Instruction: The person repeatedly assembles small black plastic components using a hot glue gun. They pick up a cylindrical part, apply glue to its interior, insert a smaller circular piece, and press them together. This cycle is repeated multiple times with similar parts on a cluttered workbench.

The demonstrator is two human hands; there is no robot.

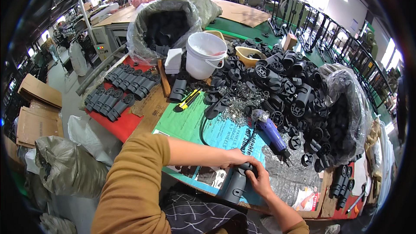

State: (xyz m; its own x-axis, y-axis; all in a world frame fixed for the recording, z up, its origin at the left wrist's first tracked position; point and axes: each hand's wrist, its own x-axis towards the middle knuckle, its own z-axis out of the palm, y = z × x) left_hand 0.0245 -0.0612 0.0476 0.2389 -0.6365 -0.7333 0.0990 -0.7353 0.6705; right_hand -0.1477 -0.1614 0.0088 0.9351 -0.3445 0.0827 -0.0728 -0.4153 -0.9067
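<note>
At the table's front edge lies a dark grey plastic tube fitting (235, 187) with a slotted hole in its side. My left hand (239, 158) grips its round upper end, the fingers partly hidden. My right hand (261, 178) holds the same end from the right. A purple electric screwdriver (272, 133) rests just beyond my hands, its tip towards me and its black cable curving left. Farther off sits a heap of small shiny metal pieces (240, 104), too small to tell apart. Patterned cardboard (185, 122) covers the table under them.
Black plastic parts (297, 104) are piled at right, beside a plastic-lined sack (349, 117). Rows of finished-looking grey fittings (128, 79) lie on red sheeting at left. A yellow utility knife (188, 100), hammer handle (163, 78), white bucket (205, 57) and open sack (164, 27) stand beyond.
</note>
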